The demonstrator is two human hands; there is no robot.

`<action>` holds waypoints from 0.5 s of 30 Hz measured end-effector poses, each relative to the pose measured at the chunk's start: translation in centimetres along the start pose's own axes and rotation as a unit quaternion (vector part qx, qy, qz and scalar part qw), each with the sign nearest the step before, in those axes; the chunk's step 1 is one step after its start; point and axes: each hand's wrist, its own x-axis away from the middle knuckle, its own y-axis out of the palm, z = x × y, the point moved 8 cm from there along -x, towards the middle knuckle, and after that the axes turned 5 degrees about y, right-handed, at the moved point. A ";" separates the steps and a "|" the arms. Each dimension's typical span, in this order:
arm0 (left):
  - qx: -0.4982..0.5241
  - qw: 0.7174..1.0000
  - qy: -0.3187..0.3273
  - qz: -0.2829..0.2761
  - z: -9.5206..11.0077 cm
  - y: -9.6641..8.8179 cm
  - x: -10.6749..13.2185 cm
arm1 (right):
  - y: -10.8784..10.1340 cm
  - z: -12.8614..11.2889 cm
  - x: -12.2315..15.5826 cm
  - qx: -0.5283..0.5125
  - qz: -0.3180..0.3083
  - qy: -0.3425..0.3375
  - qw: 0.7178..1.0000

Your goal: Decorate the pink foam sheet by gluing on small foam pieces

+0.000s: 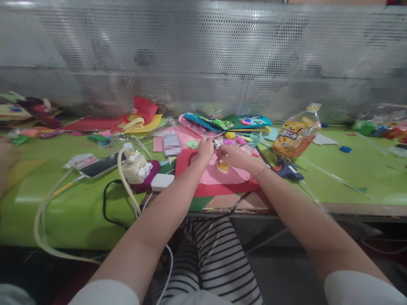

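Both hands are close together over a sheet of pink paper point(237, 174) that lies on a larger red sheet point(186, 186). My left hand point(206, 148) is closed with its fingertips pointing away from me; whatever is between them is hidden. Curled in a pinch beside it, my right hand point(233, 156) wears a thin bracelet at the wrist. What its fingers hold is too small to make out. Just below the right hand, a small round yellow piece point(222, 167) sits on the pink paper.
A dark blue glue gun point(289, 171) lies right of the sheets, by an orange-labelled bottle point(297, 133). A phone point(103, 165), a purple power strip point(146, 180) and cables crowd the left. Craft pieces point(229, 121) line the perforated metal panel point(203, 63). Another person's blurred hand point(6, 161) appears far left.
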 end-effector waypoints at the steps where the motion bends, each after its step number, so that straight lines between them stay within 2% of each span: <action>1: 0.000 1.000 0.001 -0.001 0.0 0.0 0.0 | 0.0 0.0 0.0 0.007 -0.001 0.005 1.000; 5: -0.009 1.000 0.002 0.000 -0.1 0.0 -0.1 | 0.3 -0.4 0.1 0.039 -0.026 -0.003 0.999; 15: -0.010 1.000 0.004 0.000 0.0 0.0 0.0 | 0.1 -0.1 0.1 0.018 -0.006 -0.009 1.000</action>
